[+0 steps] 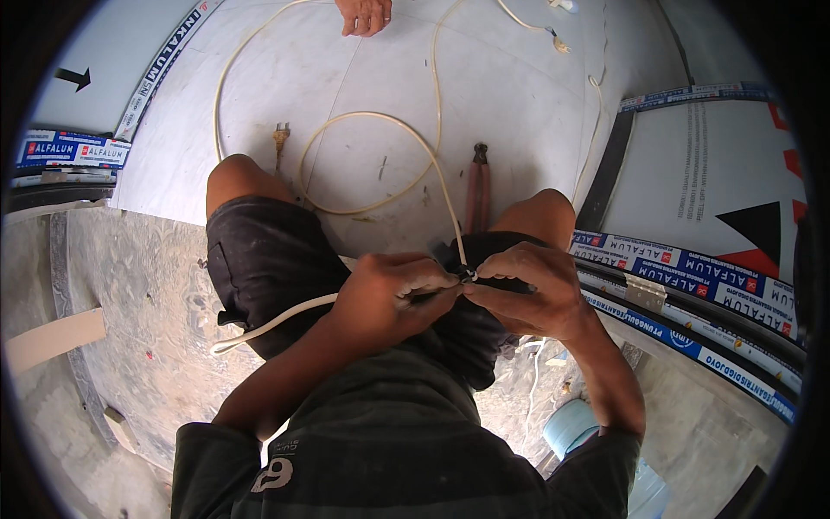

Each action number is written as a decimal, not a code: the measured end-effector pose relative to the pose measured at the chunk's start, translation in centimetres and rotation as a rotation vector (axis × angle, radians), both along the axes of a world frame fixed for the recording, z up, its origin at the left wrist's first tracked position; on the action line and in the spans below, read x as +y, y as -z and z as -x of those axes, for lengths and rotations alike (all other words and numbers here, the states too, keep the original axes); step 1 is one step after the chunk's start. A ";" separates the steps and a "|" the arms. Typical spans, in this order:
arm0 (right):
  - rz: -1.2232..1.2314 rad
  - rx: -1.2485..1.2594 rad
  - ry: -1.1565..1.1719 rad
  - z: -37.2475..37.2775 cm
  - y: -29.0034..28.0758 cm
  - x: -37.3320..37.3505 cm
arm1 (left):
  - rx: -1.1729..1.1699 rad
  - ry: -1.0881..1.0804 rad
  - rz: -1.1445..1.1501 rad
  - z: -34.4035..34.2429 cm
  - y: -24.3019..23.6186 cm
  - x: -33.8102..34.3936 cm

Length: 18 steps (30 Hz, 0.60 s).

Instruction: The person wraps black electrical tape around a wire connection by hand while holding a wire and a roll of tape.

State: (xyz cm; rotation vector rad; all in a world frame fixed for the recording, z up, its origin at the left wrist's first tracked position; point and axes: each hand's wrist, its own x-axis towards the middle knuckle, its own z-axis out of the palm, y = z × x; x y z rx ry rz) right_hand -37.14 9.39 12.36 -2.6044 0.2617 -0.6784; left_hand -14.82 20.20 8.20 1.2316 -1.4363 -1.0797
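Note:
My left hand (398,294) and my right hand (523,285) meet over my lap, fingertips closed on the stripped end of a cream cable (452,214) and a small metallic piece (469,275) whose shape I cannot make out. A dark object (445,255) shows just behind my fingers, partly hidden. The cable loops over the white board ahead of me, and a thicker cream length (285,316) runs from my left hand across my left thigh. Pink-handled pliers (480,190) lie between my knees, and a plug (281,138) lies beside my left knee.
Another person's hand (363,16) rests on the white board (363,78) at the top. A second cable end (560,43) lies at upper right. Panels with taped edges (692,281) flank me. A pale blue container (566,428) stands behind my right elbow, and a cardboard strip (52,342) is at left.

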 end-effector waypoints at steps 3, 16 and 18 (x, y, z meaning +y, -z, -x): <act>0.104 0.067 -0.015 0.1 -0.5 -0.1 | 0.019 0.039 -0.028 0.1 0.0 -0.2; 0.214 0.246 0.026 -0.5 -1.5 0.7 | -0.002 0.045 0.030 -0.1 0.2 -0.6; 0.169 0.248 0.188 -1.4 -1.0 1.8 | -0.033 0.013 0.025 -0.1 0.4 -0.3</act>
